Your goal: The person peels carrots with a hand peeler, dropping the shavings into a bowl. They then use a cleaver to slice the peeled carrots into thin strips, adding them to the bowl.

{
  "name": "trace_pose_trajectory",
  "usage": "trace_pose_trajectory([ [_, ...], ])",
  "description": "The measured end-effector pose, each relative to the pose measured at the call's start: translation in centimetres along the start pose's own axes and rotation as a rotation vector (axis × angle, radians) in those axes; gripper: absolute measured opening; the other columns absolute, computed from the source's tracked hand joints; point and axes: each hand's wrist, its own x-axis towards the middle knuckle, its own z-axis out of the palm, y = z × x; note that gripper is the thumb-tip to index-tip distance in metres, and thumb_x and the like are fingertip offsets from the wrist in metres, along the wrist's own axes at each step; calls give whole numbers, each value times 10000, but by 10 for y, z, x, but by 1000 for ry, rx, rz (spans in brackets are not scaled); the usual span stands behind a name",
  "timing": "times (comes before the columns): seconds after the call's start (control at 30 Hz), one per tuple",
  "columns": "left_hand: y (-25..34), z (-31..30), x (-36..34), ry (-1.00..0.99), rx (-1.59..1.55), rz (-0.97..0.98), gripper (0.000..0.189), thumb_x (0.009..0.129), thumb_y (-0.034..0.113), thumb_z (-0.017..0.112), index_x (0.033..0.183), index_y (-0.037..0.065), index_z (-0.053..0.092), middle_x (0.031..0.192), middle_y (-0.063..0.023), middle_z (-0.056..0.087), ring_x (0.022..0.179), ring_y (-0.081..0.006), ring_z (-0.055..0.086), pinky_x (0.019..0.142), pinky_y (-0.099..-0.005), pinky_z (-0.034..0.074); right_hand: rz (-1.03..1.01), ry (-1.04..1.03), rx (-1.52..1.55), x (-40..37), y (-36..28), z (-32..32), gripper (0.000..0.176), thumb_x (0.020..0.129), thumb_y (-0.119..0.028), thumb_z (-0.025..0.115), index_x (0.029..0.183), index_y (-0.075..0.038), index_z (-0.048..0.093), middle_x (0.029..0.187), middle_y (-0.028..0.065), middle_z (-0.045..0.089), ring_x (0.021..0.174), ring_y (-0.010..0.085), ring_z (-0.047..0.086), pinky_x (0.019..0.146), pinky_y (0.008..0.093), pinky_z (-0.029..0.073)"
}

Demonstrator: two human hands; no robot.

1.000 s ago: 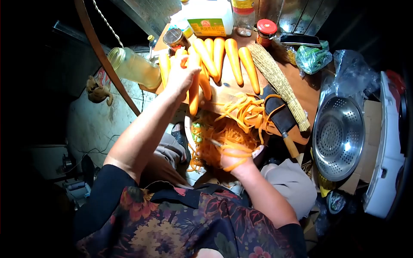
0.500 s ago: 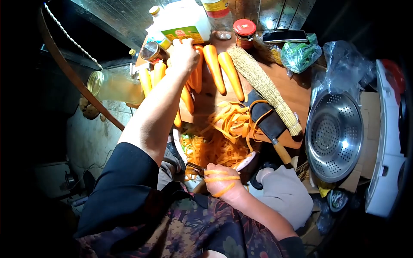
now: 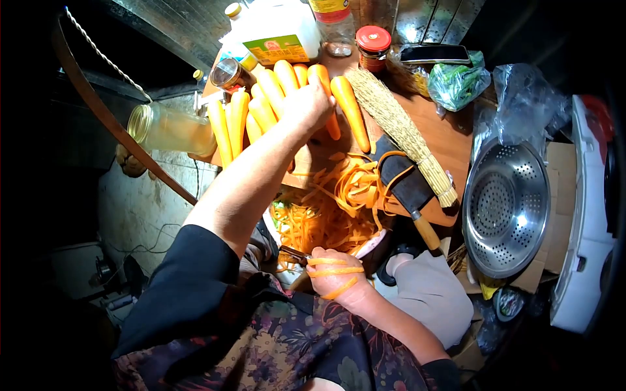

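My left hand (image 3: 313, 104) reaches over the row of carrots (image 3: 267, 91) on the wooden table (image 3: 424, 130), its fingers closed at the carrot (image 3: 319, 73) near the right end of the row. My right hand (image 3: 334, 274) is closed round a peeler (image 3: 293, 253), with orange peel strips (image 3: 336, 270) lying across its back. Below the table edge, a bowl (image 3: 375, 244) holds many carrot shavings (image 3: 313, 221). A heap of peel ribbons (image 3: 355, 182) lies on the table beside a dark cleaver (image 3: 404, 179) with a wooden handle.
A straw whisk broom (image 3: 404, 130) lies right of the carrots. Behind stand a white jug (image 3: 280, 32), a red-lidded jar (image 3: 373, 49) and a phone (image 3: 435, 54). A steel colander (image 3: 507, 205) is at the right, a large glass jar (image 3: 173, 130) at the left.
My left hand has moved right along the carrots, from the left-centre ones to one near the right end. My right hand has hardly moved.
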Motion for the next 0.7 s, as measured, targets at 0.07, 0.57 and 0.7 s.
trace_pose_trajectory([
  [0.07,4,6,-3,-4,-71,-1,596,885,365,561,1295,-15,355,970,-218,662,908,-374,646,837,-431,485,7,2,1,1,0,1,200,848,-202,570,913,-13,570,836,198,653,817,368,647,697,445,521],
  [0.57,-24,41,15,272,-547,-144,592,754,165,663,1238,-36,388,949,-176,594,769,-314,622,750,-384,516,-24,-31,-54,-1,-5,12,173,778,-160,597,862,-17,646,839,194,671,795,354,659,701,425,536],
  [0.7,-43,-4,-25,-439,-1526,-369,423,788,199,665,1124,10,491,783,-93,608,614,-186,605,563,-292,510,-66,70,-65,-4,-7,20,173,824,-195,576,886,-33,570,778,189,648,765,373,645,656,451,513],
])
